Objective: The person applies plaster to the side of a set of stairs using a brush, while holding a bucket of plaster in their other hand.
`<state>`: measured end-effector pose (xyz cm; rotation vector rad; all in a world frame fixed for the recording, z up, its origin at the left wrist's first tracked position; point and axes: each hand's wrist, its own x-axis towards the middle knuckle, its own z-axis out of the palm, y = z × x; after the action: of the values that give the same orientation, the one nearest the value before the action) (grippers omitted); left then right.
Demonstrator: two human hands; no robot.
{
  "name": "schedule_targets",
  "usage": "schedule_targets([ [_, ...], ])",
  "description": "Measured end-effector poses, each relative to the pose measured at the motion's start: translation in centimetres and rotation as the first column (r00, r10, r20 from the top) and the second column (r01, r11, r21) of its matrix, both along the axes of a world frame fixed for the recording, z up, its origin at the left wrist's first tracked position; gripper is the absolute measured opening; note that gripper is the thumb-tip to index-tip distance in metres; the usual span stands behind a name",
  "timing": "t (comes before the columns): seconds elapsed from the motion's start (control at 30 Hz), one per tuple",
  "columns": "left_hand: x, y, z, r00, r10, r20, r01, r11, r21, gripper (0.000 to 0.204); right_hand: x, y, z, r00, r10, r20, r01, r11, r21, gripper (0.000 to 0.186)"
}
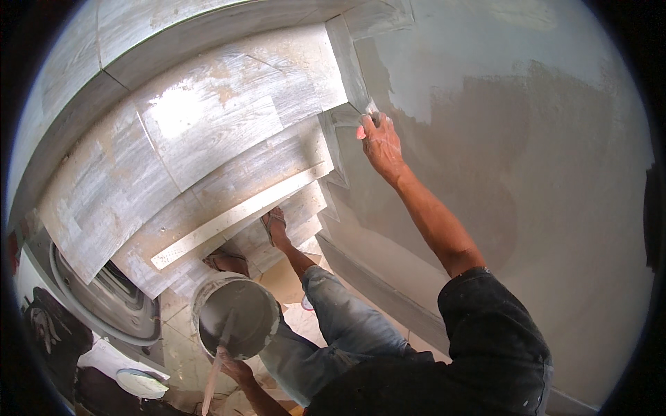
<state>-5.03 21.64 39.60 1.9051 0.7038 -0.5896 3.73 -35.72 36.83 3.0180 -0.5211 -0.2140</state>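
Observation:
My right hand [381,142] reaches up to the wall [479,159], closed around a small tool with a pinkish-red part. A pale tip of the tool shows by the stair skirting, but its exact kind is hidden by my fingers. Low on the left, my left hand [237,371] grips a white bucket [201,295] at its near rim, though its fingers are partly hidden. Grey wet plaster [250,315] fills part of the bucket. A wooden stick [216,367] leans out of it, passing close beside my left hand.
Wood-look tiled stairs [215,132] rise ahead, smeared with dust. A long pale straightedge [239,216] lies across a step near my sandalled feet. Grey skirting tiles [347,62] step up along the wall. At lower left are a round-rimmed grey basin [149,333] and a white lid [141,383].

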Motion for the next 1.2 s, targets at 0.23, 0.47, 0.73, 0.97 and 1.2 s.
schedule_targets([
  [0.23, 1.8, -1.4, 1.7, 0.996, 0.008, -0.083, -0.005, 0.999, 0.034, 0.058, 0.0, 0.7, -0.4, 1.000, -0.024, -0.010, 0.024, 1.000, -0.002, 0.036],
  [0.47, 1.0, 0.0, 0.1, 1.000, 0.003, 0.016, -0.003, 0.999, 0.047, 0.060, 7.7, 0.5, -2.3, 0.986, 0.148, 0.071, -0.132, 0.973, -0.191, 0.018],
  [0.73, 0.0, 1.8, -1.3, 0.998, 0.058, 0.002, -0.058, 0.997, -0.044, 0.061, 14.3, -0.5, -4.4, 0.987, 0.143, 0.078, -0.121, 0.963, -0.240, 0.012],
  [0.97, 1.1, 1.2, -0.1, 0.996, -0.002, -0.093, -0.002, 0.999, -0.043, 0.059, 16.7, -1.6, -5.7, 0.989, 0.106, 0.102, -0.069, 0.946, -0.316, 0.013],
  [1.2, 0.6, 0.6, -0.7, 0.996, 0.082, -0.038, -0.083, 0.996, -0.017, 0.059, 17.0, -1.9, -6.3, 0.999, 0.005, 0.047, 0.008, 0.962, -0.272, 0.015],
])
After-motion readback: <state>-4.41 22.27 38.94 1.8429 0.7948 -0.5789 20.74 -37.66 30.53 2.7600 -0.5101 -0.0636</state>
